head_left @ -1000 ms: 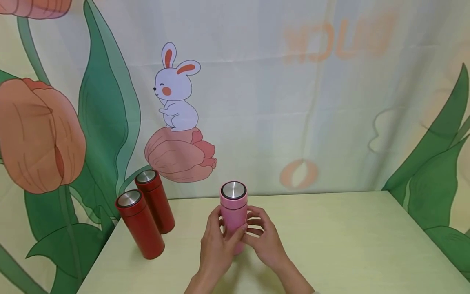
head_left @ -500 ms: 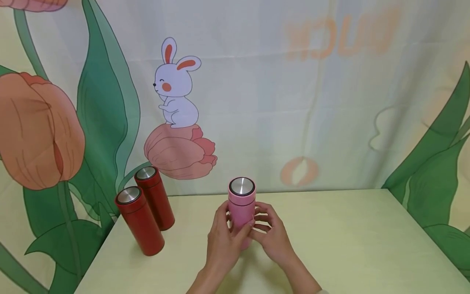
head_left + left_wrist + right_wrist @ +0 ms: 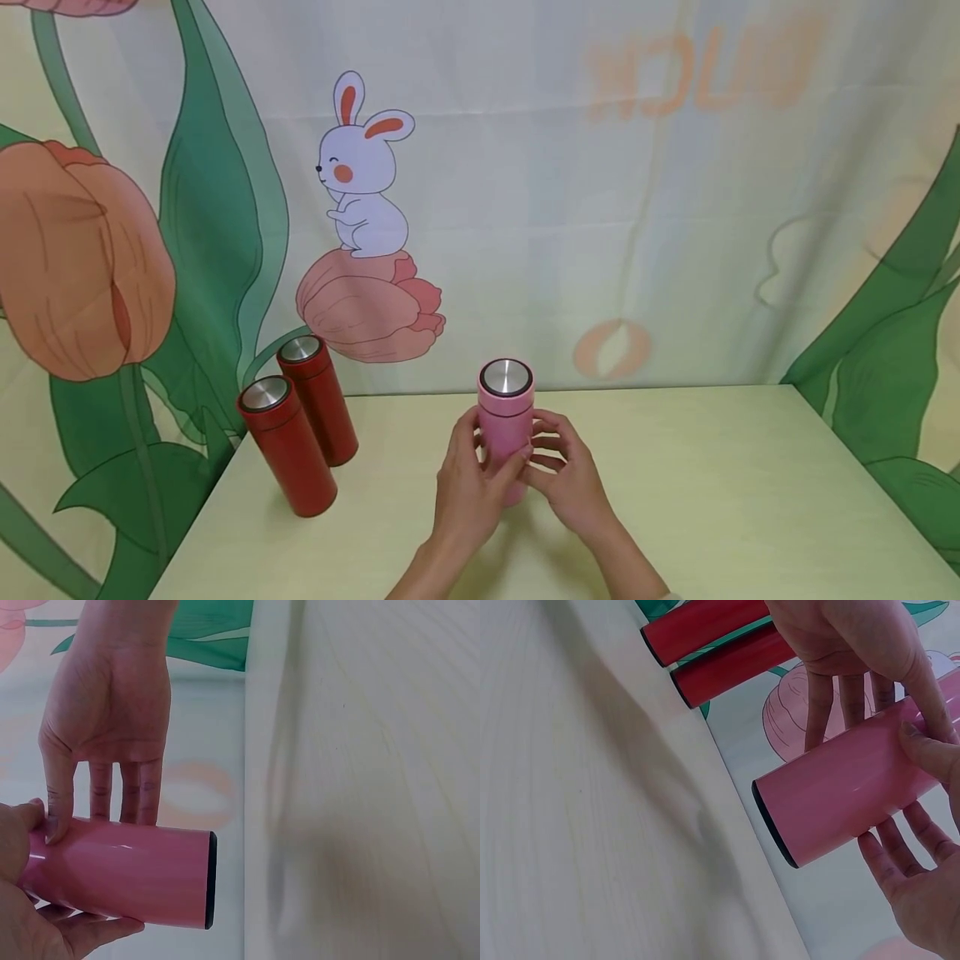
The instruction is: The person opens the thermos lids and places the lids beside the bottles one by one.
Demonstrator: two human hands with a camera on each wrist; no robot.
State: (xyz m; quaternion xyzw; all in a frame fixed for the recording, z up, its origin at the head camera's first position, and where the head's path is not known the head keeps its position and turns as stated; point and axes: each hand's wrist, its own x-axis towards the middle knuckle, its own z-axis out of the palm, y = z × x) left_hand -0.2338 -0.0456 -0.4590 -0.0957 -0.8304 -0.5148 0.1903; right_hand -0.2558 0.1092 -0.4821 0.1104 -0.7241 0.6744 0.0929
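Observation:
A pink thermos bottle (image 3: 506,429) with a shiny silver lid top stands nearly upright between both hands, in front of the person. My left hand (image 3: 468,496) grips its left side, thumb across the front. From the right, my right hand (image 3: 576,487) holds it with curled fingers, its thumb close to the left one. In the left wrist view the black base (image 3: 211,881) of the bottle shows a gap to the tabletop. Seen from the right wrist, the pink body (image 3: 840,795) runs between the fingers of both hands.
Two red thermos bottles, one nearer (image 3: 292,454) and one behind it (image 3: 322,408), stand at the table's left side. The pale table (image 3: 735,500) ends at a hanging cloth (image 3: 525,208) printed with a rabbit and tulips.
Both hands have carried the pink thermos bottle to the right, away from the red ones. The grip looks the same, and the head view has shifted slightly.

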